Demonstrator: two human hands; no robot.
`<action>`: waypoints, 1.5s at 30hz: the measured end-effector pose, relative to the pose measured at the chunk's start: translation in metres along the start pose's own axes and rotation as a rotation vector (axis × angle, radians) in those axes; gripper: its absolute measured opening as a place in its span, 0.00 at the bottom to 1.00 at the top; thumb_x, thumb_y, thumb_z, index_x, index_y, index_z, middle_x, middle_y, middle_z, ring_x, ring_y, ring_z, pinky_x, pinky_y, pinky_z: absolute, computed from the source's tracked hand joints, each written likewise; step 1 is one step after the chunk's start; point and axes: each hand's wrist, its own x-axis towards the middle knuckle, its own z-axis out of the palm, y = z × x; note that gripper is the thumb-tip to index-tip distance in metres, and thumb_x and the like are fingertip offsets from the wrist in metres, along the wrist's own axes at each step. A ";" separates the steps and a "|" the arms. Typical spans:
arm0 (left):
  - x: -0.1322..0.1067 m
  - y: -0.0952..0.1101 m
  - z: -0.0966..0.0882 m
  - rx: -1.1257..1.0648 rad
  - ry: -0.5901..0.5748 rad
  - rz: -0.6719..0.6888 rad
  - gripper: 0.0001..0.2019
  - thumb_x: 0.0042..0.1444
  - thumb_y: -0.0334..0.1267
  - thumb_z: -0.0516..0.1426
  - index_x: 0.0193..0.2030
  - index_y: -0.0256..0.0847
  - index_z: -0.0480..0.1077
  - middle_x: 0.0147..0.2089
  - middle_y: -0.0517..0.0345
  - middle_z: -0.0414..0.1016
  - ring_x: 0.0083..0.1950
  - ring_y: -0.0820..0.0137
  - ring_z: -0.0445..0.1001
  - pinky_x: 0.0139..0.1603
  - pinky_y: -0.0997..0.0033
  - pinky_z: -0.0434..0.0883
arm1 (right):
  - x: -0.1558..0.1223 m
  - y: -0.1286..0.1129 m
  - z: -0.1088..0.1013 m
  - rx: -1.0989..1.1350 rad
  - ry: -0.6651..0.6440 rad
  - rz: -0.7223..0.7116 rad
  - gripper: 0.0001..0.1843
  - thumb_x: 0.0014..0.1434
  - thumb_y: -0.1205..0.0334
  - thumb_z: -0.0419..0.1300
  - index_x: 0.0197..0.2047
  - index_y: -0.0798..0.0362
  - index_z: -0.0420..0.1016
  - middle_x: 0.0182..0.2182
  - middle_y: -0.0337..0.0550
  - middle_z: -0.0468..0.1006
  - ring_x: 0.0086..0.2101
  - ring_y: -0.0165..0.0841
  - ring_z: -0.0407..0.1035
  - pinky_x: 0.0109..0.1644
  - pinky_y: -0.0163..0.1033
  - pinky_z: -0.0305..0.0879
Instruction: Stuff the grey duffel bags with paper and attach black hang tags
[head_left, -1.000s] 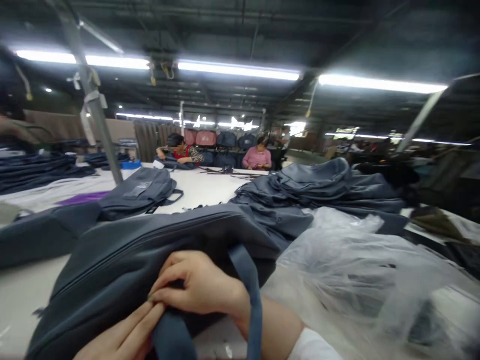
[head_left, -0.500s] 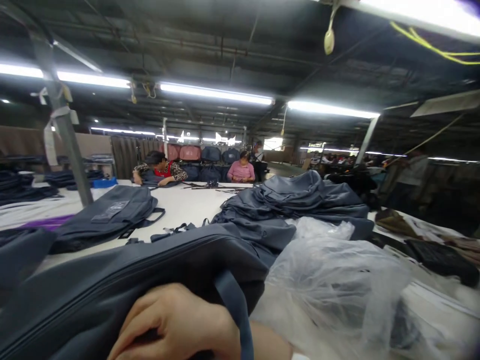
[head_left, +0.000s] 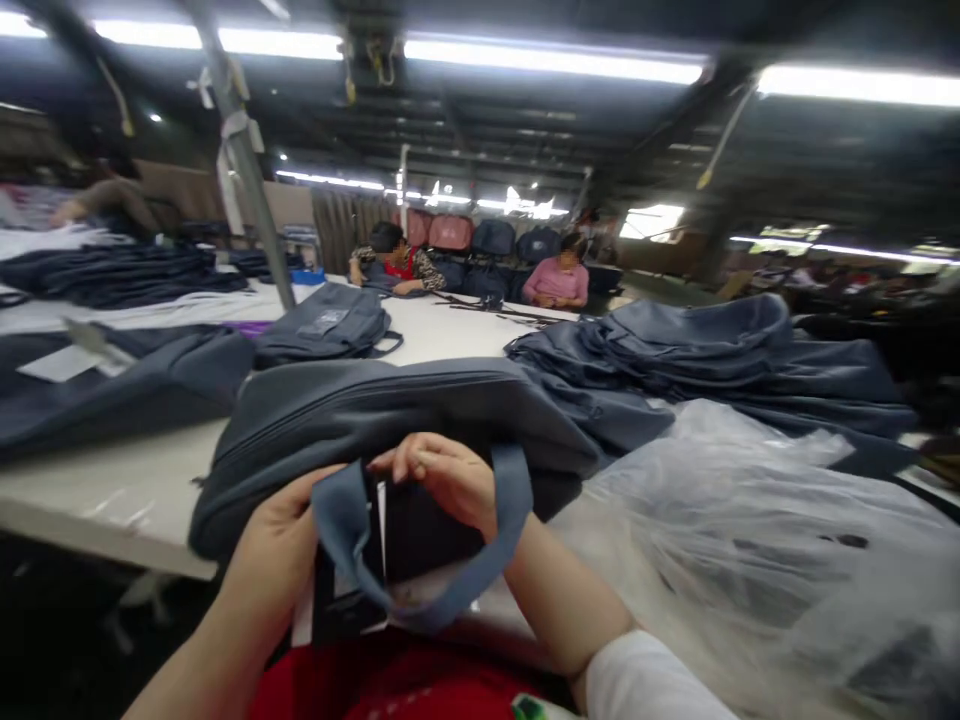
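Note:
A dark blue-grey zippered bag (head_left: 390, 395) lies in front of me, its webbing handle (head_left: 450, 602) looping towards me. My left hand (head_left: 289, 515) is closed at the handle's left side, on a black-and-white hang tag (head_left: 346, 595); the webbing hides part of its fingertips. Inside the loop, my right hand (head_left: 450, 475) has thumb and fingers pinched together against the bag's side. Whatever thin thing it pinches is too small to make out. The right forearm passes behind the handle's right side.
Clear plastic bags (head_left: 750, 530) heap up at the right, before a pile of blue-grey bags (head_left: 690, 345). Another bag (head_left: 322, 325) and a bag with papers on it (head_left: 172, 375) lie left. A metal post (head_left: 251, 170) rises there. Two people sit across the white table (head_left: 442, 330).
My view has swung right and tilted down. The bag now sits nearer the middle, left hand and hang tag have come into view, and the right hand has moved inside the handle loop.

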 end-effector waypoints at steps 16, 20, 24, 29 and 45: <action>0.045 0.014 0.014 -0.070 -0.048 -0.027 0.27 0.41 0.53 0.69 0.47 0.39 0.78 0.40 0.51 0.82 0.38 0.61 0.79 0.42 0.67 0.74 | -0.005 0.017 -0.036 -0.147 0.126 -0.016 0.14 0.48 0.51 0.70 0.32 0.52 0.80 0.22 0.39 0.74 0.23 0.27 0.63 0.36 0.38 0.67; 0.046 0.016 0.012 -0.121 -0.097 -0.145 0.25 0.42 0.50 0.69 0.46 0.39 0.78 0.35 0.51 0.81 0.33 0.63 0.78 0.38 0.67 0.74 | -0.007 0.011 -0.033 -0.381 0.028 0.025 0.20 0.55 0.50 0.65 0.47 0.53 0.80 0.28 0.41 0.76 0.25 0.27 0.63 0.29 0.34 0.61; 0.052 0.006 0.012 -0.007 0.026 0.016 0.22 0.44 0.50 0.67 0.42 0.39 0.79 0.36 0.53 0.81 0.37 0.63 0.77 0.41 0.68 0.73 | -0.021 -0.004 -0.009 -0.835 -0.195 -0.048 0.25 0.63 0.53 0.57 0.62 0.49 0.68 0.26 0.38 0.73 0.27 0.29 0.64 0.35 0.35 0.63; 0.067 -0.010 0.020 0.130 0.305 0.248 0.16 0.50 0.49 0.63 0.39 0.39 0.79 0.33 0.57 0.79 0.35 0.67 0.75 0.36 0.72 0.70 | -0.050 0.001 0.031 -1.241 -0.206 -0.117 0.26 0.63 0.57 0.56 0.64 0.50 0.65 0.38 0.46 0.78 0.38 0.36 0.70 0.48 0.42 0.66; 0.034 -0.015 0.043 0.108 0.205 0.379 0.11 0.60 0.37 0.53 0.44 0.41 0.76 0.43 0.55 0.79 0.45 0.66 0.75 0.49 0.69 0.70 | -0.040 0.103 0.000 0.045 0.278 0.294 0.17 0.42 0.54 0.73 0.35 0.53 0.80 0.38 0.50 0.81 0.45 0.44 0.73 0.57 0.51 0.64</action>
